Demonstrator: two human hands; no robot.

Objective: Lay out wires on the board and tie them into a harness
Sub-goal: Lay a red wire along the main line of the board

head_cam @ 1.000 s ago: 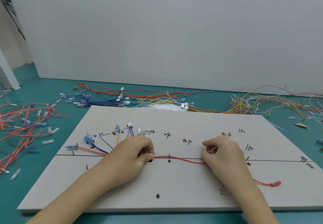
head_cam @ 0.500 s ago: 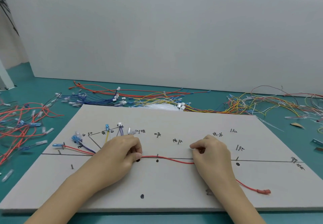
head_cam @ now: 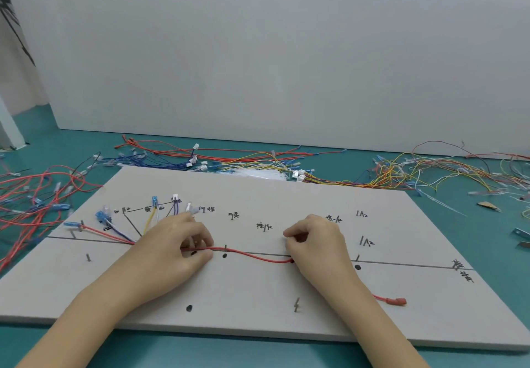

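A grey harness board [head_cam: 258, 296] with drawn lines, pins and handwritten marks lies on the teal table. A red wire [head_cam: 249, 253] runs along the board's main line between my hands. My left hand [head_cam: 177, 247] pinches the wire at its left part, where several wires with blue and white connectors [head_cam: 155, 201] fan out. My right hand [head_cam: 315, 244] has its fingers curled round the wire further right. The wire's red terminal end [head_cam: 397, 300] lies on the board behind my right wrist.
Loose wire bundles lie around the board: red ones [head_cam: 34, 195] at the left, red, blue and yellow ones [head_cam: 215, 161] behind it, a mixed tangle [head_cam: 430, 172] at the back right. A pack of clear cable ties [head_cam: 258, 174] sits at the board's far edge.
The view has shifted slightly, so the board sits further left in the frame. Both hands keep their hold on the red wire; my right hand's fingers have curled tighter.
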